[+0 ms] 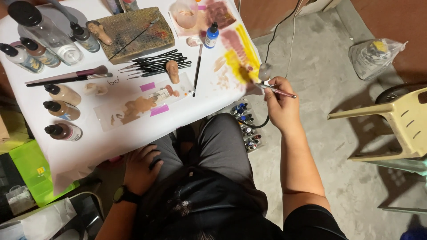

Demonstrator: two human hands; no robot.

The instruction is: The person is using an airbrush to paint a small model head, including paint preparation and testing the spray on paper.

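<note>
My right hand [282, 104] grips a slim metal airbrush [271, 88] with a small cup on top. Its tip points at the yellow and brown paint smears [240, 58] on the white paper table cover [147, 129] near the right edge. A dark hose runs down from the airbrush. My left hand [141, 169] rests flat on my left thigh and holds nothing; a dark watch sits on its wrist. A small flesh-coloured head sculpt [172, 71] lies on the table beside a row of black brushes [160, 61].
Several dropper bottles [62, 111] line the table's left side, and a blue-capped bottle [211, 35] stands at the back. A box of small paint bottles [247, 126] sits on the floor by my knee. A cream plastic chair [396, 120] stands at the right, and a green bag [31, 171] at the left.
</note>
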